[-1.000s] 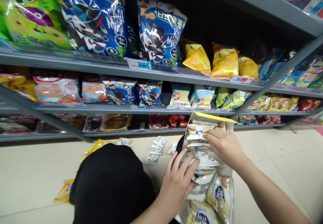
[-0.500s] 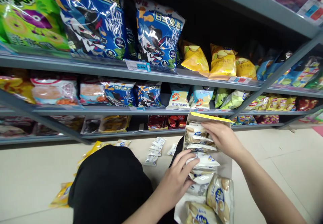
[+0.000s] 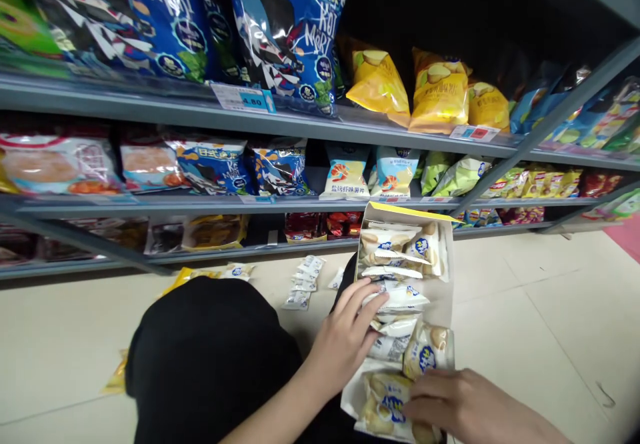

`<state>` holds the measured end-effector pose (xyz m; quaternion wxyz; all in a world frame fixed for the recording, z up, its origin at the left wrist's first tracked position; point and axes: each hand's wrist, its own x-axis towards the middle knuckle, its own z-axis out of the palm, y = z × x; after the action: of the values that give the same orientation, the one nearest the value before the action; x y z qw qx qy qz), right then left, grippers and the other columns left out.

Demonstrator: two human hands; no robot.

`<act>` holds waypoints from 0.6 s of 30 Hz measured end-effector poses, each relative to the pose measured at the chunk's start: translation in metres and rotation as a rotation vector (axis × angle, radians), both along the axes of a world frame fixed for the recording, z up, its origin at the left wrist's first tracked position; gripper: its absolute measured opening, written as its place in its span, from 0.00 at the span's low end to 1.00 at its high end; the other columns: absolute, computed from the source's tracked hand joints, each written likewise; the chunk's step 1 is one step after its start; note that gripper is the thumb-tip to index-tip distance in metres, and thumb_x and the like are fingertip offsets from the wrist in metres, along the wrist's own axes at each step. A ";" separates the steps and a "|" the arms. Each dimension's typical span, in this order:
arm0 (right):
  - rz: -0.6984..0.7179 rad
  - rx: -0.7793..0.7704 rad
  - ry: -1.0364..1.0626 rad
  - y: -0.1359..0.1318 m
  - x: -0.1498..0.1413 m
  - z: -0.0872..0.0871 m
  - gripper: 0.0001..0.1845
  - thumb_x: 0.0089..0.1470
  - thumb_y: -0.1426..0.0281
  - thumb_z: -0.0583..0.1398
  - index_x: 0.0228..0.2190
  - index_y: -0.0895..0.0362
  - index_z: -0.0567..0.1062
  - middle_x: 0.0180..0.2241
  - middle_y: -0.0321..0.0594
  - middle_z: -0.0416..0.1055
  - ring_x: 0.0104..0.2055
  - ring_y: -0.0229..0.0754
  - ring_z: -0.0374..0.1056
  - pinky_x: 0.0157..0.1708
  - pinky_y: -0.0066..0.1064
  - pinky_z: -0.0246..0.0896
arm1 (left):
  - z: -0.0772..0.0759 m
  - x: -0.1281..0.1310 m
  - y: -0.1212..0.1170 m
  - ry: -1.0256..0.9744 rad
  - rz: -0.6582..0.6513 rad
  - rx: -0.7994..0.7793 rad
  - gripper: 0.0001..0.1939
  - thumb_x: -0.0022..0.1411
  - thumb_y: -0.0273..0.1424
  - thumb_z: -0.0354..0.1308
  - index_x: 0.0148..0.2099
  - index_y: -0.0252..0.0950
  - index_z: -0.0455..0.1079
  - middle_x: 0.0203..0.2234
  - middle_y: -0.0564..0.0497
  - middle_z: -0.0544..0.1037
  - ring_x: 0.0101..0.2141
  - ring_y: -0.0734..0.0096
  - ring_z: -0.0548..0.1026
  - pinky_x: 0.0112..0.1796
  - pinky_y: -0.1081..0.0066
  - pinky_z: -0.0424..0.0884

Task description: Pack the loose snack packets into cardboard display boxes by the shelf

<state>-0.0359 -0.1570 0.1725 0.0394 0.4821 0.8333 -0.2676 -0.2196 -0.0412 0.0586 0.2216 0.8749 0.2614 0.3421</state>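
Observation:
A long white carton (image 3: 440,304) with a yellow edge rests at my lap, holding a row of small white and beige snack packets (image 3: 395,294). My left hand (image 3: 347,331) lies at the carton's left side, its fingers spread over the middle packets. My right hand (image 3: 457,401) is over the near end, slightly blurred. Its fingers touch or nearly touch two larger-looking packets with blue logos, the near packet (image 3: 383,404) and the packet above it (image 3: 427,351). Whether those fingers grip anything is hidden.
Grey shelves (image 3: 280,121) of bagged snacks run across in front. On the tiled floor lie a strip of small white packets (image 3: 304,283) and a yellow bag (image 3: 185,277), partly behind my black-clad knee (image 3: 210,357).
My right hand has left the far end of the carton and come back to the near end, uncovering upright packets there. My left hand stays on the middle packets. The view has shifted slightly.

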 end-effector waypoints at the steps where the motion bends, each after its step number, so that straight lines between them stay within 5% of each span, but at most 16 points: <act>1: 0.022 -0.009 0.051 0.000 -0.003 -0.002 0.15 0.62 0.72 0.59 0.50 0.56 0.76 0.49 0.45 0.77 0.49 0.46 0.74 0.46 0.31 0.70 | 0.000 0.000 -0.001 0.002 -0.001 -0.002 0.32 0.57 0.16 0.59 0.62 0.39 0.61 0.56 0.43 0.70 0.62 0.54 0.64 0.47 0.62 0.79; 4: -0.080 -0.083 0.091 -0.007 -0.006 -0.011 0.25 0.59 0.75 0.59 0.58 0.56 0.70 0.56 0.46 0.73 0.56 0.46 0.70 0.55 0.32 0.66 | 0.000 0.002 -0.003 0.003 -0.006 0.001 0.32 0.57 0.17 0.59 0.62 0.39 0.61 0.56 0.44 0.70 0.62 0.55 0.64 0.47 0.63 0.79; 7: -0.140 -0.172 0.044 -0.014 -0.006 -0.028 0.26 0.53 0.77 0.60 0.54 0.55 0.73 0.48 0.44 0.78 0.48 0.46 0.75 0.49 0.31 0.70 | 0.002 0.004 -0.004 0.002 -0.011 0.017 0.31 0.58 0.17 0.59 0.62 0.38 0.62 0.56 0.43 0.71 0.61 0.54 0.64 0.47 0.62 0.78; 11: -0.211 -0.098 -0.143 -0.010 -0.009 -0.039 0.35 0.48 0.82 0.58 0.59 0.59 0.69 0.47 0.52 0.77 0.46 0.53 0.75 0.46 0.40 0.72 | 0.006 0.005 -0.005 0.013 -0.009 0.026 0.30 0.58 0.18 0.59 0.62 0.39 0.62 0.56 0.43 0.71 0.61 0.54 0.64 0.47 0.62 0.78; 14: -0.184 0.021 -0.098 -0.008 -0.007 -0.030 0.37 0.54 0.79 0.58 0.64 0.56 0.63 0.50 0.53 0.76 0.46 0.54 0.75 0.45 0.43 0.72 | 0.007 0.004 -0.005 0.020 -0.003 0.024 0.30 0.58 0.18 0.59 0.62 0.39 0.62 0.56 0.43 0.71 0.61 0.54 0.65 0.46 0.63 0.79; 18: -0.281 0.143 0.179 -0.029 0.016 -0.003 0.28 0.63 0.73 0.56 0.62 0.42 0.65 0.43 0.39 0.79 0.37 0.41 0.77 0.38 0.29 0.73 | 0.006 0.003 -0.004 0.008 0.019 0.036 0.29 0.57 0.18 0.59 0.60 0.38 0.63 0.54 0.43 0.72 0.60 0.54 0.66 0.43 0.64 0.80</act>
<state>-0.0199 -0.1862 0.1694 -0.1072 0.5695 0.7749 -0.2523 -0.2163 -0.0455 0.0647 0.2013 0.8778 0.2642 0.3452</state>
